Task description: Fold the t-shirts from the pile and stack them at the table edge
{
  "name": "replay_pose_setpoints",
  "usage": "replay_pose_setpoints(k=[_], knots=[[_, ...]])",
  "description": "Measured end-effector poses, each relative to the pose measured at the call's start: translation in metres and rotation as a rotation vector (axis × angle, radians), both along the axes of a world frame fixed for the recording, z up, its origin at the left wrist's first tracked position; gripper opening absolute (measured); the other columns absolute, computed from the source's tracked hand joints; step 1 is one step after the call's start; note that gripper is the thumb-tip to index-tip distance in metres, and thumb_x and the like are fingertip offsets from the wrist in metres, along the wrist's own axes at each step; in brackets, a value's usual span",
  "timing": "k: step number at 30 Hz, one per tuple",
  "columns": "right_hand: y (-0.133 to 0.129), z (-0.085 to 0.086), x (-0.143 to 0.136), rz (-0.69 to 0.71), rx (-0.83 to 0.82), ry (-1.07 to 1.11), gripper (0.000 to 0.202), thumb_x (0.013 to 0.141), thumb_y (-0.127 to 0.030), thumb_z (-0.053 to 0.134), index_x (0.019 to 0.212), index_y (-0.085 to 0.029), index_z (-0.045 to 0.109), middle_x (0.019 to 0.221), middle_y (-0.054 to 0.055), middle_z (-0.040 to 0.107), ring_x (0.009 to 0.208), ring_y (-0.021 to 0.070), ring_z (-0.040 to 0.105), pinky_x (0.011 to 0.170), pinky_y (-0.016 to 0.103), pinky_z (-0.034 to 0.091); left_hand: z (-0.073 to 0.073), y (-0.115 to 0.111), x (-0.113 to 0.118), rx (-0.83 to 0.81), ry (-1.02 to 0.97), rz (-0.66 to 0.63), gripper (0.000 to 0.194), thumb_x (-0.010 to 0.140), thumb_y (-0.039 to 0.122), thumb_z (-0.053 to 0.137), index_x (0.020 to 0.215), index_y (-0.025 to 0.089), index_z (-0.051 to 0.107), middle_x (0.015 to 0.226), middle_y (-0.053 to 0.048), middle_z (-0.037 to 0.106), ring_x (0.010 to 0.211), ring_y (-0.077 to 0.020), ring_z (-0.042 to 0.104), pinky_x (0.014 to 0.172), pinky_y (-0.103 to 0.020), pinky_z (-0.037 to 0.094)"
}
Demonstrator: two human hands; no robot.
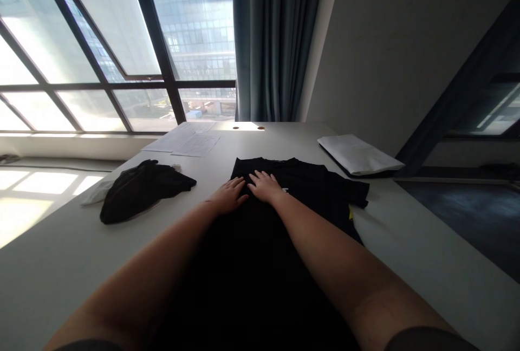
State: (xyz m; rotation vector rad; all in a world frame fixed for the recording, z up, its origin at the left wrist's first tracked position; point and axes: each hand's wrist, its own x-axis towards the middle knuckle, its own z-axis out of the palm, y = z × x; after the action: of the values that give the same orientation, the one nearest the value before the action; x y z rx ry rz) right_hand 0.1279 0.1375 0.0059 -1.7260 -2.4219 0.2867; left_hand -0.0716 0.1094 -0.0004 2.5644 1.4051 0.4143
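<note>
could ruck up the black short-sleeved fabric t-shirt (pixel 320 194) if pushed too hard from above, most likely across the chest, through uneven pressure from the two palms. could also skid as one piece over the smooth white tabletop (pixel 410 226), for want of anything firm to pin the cloth down. might leave a crease trapped at the short sleeve (pixel 355 191) on the right, well outside the reach of either palm. impossible to make out the lower hem, for lack of light there.

lying directly under the left hand (pixel 229 196) and the right hand (pixel 266 186), both palm down, fingers loosely parted, clasping nothing. touched on the upper chest, just short of the neckline (pixel 278 161), with a small white print (pixel 285 190) just beside the right hand. set well apart from the crumpled black cloth bundle (pixel 140 191) to the left, near the flat white folded package (pixel 359 153) to the right.
</note>
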Motion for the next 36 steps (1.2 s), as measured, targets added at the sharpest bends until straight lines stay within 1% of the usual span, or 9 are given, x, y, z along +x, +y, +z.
replay_pose_setpoints(k=[5,12,17,20,22,25,30,33,36], knots=[[0.002,0.000,-0.001,-0.043,-0.029,-0.021,0.068,0.107,-0.052,0.032,0.165,-0.018,0.031,0.173,0.011,0.018,0.158,0.0364,0.015,0.126,0.058,0.011,-0.004,-0.027,-0.011,-0.039,0.072,0.034,0.072,0.101,0.056,0.047,0.162,0.018,0.038,0.170,-0.012,0.026,0.159,-0.0295,0.020,0.130,-0.044,0.014],[0.001,0.001,-0.003,-0.064,-0.047,-0.035,0.070,0.107,-0.054,0.030,0.167,-0.018,0.027,0.174,0.008,0.015,0.159,0.0340,0.012,0.127,0.056,0.008,0.004,-0.096,-0.042,-0.005,0.229,-0.003,0.073,0.106,0.063,0.032,0.165,0.022,0.029,0.172,-0.008,0.015,0.160,-0.0306,0.011,0.130,-0.051,0.016],[0.002,0.000,-0.005,-0.075,-0.043,-0.042,0.070,0.107,-0.056,0.030,0.167,-0.018,0.028,0.174,0.009,0.015,0.159,0.0333,0.013,0.127,0.055,0.008,0.011,-0.146,-0.061,0.117,0.295,-0.023,0.067,0.107,0.058,0.036,0.162,0.019,0.037,0.169,-0.010,0.029,0.158,-0.0316,0.023,0.129,-0.053,0.022],[0.000,0.000,-0.005,-0.080,-0.018,-0.026,0.069,0.107,-0.055,0.033,0.165,-0.018,0.032,0.174,0.010,0.017,0.159,0.0346,0.014,0.126,0.057,0.011,0.024,-0.173,-0.055,0.181,0.333,-0.056,0.060,0.106,0.050,0.042,0.150,0.011,0.054,0.159,-0.018,0.047,0.153,-0.0332,0.037,0.130,-0.055,0.019],[-0.002,0.000,-0.006,-0.059,0.047,0.008,0.064,0.107,-0.052,0.037,0.163,-0.020,0.038,0.174,0.009,0.017,0.159,0.0343,0.013,0.126,0.058,0.014,0.033,-0.187,-0.046,0.190,0.321,-0.101,0.057,0.106,0.049,0.045,0.146,0.011,0.059,0.157,-0.019,0.049,0.150,-0.0331,0.041,0.129,-0.054,0.021],[-0.003,0.001,-0.009,0.041,0.152,0.045,0.054,0.107,-0.045,0.040,0.157,-0.024,0.048,0.173,0.006,0.023,0.159,0.0297,0.013,0.126,0.056,0.015,0.041,-0.201,-0.031,0.140,0.280,-0.211,0.064,0.104,0.053,0.049,0.156,0.017,0.047,0.167,-0.016,0.034,0.155,-0.0344,0.032,0.127,-0.054,0.028],[-0.002,0.001,-0.014,0.144,0.058,0.003,0.055,0.109,-0.046,0.038,0.158,-0.025,0.046,0.169,0.007,0.034,0.156,0.0265,0.027,0.127,0.054,0.016,0.040,-0.215,-0.025,-0.014,0.266,-0.336,0.069,0.104,0.053,0.049,0.164,0.023,0.033,0.170,-0.016,0.021,0.157,-0.0386,0.022,0.125,-0.061,0.026],[-0.003,0.000,-0.015,0.125,0.045,-0.022,0.057,0.109,-0.049,0.036,0.161,-0.026,0.041,0.170,0.006,0.029,0.157,0.0271,0.023,0.126,0.056,0.016,0.041,-0.223,-0.028,-0.013,0.205,-0.436,0.072,0.102,0.057,0.051,0.164,0.025,0.032,0.171,-0.016,0.020,0.157,-0.0386,0.024,0.126,-0.061,0.024],[-0.003,0.004,-0.017,0.092,0.046,-0.029,0.055,0.109,-0.050,0.034,0.159,-0.030,0.044,0.169,0.005,0.033,0.156,0.0282,0.027,0.125,0.061,0.015,0.046,-0.218,-0.031,0.022,0.127,-0.467,0.066,0.102,0.058,0.049,0.161,0.030,0.039,0.168,-0.010,0.033,0.153,-0.0348,0.036,0.123,-0.056,0.032]])
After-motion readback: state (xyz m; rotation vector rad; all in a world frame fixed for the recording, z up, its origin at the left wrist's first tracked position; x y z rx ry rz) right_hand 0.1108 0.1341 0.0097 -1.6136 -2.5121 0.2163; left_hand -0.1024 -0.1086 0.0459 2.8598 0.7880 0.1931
